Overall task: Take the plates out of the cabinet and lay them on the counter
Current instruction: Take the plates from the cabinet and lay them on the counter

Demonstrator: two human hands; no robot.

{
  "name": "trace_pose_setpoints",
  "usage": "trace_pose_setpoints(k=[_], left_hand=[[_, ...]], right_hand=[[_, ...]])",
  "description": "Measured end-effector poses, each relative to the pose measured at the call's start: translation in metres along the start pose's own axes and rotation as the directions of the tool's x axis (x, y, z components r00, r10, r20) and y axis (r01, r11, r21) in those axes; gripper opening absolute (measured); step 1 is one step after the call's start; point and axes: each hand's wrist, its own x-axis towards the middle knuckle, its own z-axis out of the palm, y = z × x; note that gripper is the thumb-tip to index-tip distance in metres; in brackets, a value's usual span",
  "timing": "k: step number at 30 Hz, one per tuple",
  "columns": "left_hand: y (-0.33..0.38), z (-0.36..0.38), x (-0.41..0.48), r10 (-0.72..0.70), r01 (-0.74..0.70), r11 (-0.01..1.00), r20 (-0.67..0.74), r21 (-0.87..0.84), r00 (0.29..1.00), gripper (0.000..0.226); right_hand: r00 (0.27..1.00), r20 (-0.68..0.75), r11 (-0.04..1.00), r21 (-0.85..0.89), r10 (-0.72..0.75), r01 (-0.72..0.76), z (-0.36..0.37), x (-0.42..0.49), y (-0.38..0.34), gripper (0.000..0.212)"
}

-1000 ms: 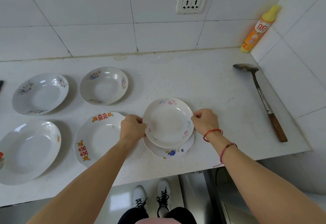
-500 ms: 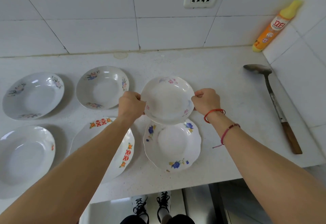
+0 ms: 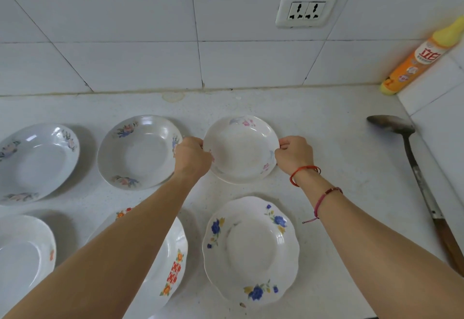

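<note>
pink-flower plate (image 3: 241, 149): back row of the surface (image 3: 339, 143), right-side up, can't tell if it's fully resting or a hair off
left hand (image 3: 192, 157): fingers curled, pinching the plate's left rim
right hand (image 3: 295, 154): same deal on the right rim
neighbors: floral plate (image 3: 139, 151) just to its left, blue-flower plate (image 3: 251, 251) in front, red-pattern plate (image 3: 175, 263) partly under the left forearm
far right: metal ladle (image 3: 411, 168) lying flat, orange bottle (image 3: 421, 57) in the corner

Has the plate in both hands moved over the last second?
Yes. The held plate went from atop the blue-flowered plate toward the wall, away from the person.
</note>
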Motion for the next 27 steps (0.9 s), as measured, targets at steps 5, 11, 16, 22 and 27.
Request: trace_pose_setpoints(k=[5,11,16,22,27], left_hand=[[-0.002,0.008,0.008,-0.003,0.003,1.000,0.003,0.028,1.000,0.018],[-0.004,0.011,0.009,0.001,-0.001,0.999,-0.009,0.035,1.000,0.016],[-0.004,0.015,0.006,0.013,-0.013,0.999,-0.008,0.043,1.000,0.016],[-0.006,0.013,0.005,0.025,-0.025,0.999,-0.001,0.039,1.000,0.015],[-0.010,0.004,-0.002,0.078,-0.080,0.994,0.035,0.079,0.996,0.012]], right_hand=[[1.000,0.005,1.000,-0.001,-0.026,0.026,0.006,0.008,0.005,0.019],[1.000,0.023,1.000,0.004,-0.014,0.014,0.010,0.010,0.007,0.025],[1.000,0.019,1.000,-0.025,-0.017,0.017,0.013,0.011,0.010,0.026],[0.998,0.057,1.000,-0.007,-0.017,0.017,0.018,0.014,0.016,0.026],[0.996,0.088,0.998,-0.041,-0.034,0.038,0.020,0.011,0.020,0.029]])
